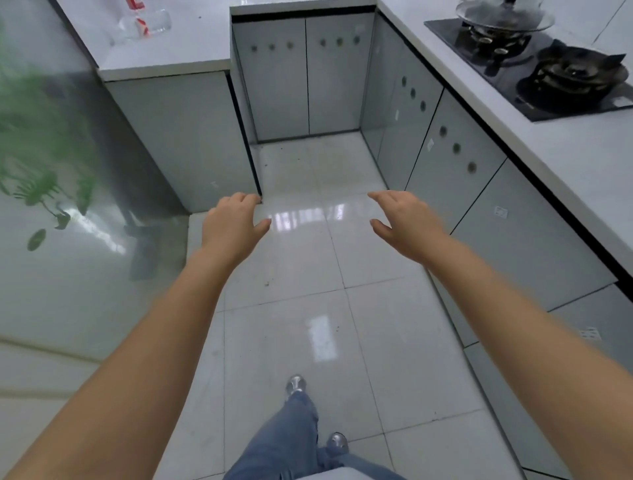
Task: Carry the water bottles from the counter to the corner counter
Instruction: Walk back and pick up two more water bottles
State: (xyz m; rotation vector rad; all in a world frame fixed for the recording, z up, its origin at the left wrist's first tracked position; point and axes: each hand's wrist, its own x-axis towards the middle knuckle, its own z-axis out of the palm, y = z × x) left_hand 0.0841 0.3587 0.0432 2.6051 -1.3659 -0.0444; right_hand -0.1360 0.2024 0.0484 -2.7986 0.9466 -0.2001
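Observation:
A clear water bottle (145, 24) with a red label lies on its side on the white counter (178, 51) at the upper left. My left hand (233, 222) and my right hand (400, 222) are both stretched forward over the tiled floor, fingers apart, holding nothing. Both hands are well short of the bottle and below counter height in the view. A second red-labelled item (135, 3) is cut off at the top edge.
A black gas hob (534, 65) with a wok sits on the right counter (565, 154). Grey cabinets line the left, far and right sides around a narrow tiled floor aisle (308, 274). A glass door (51, 171) with green plant reflections is at left. My legs show below.

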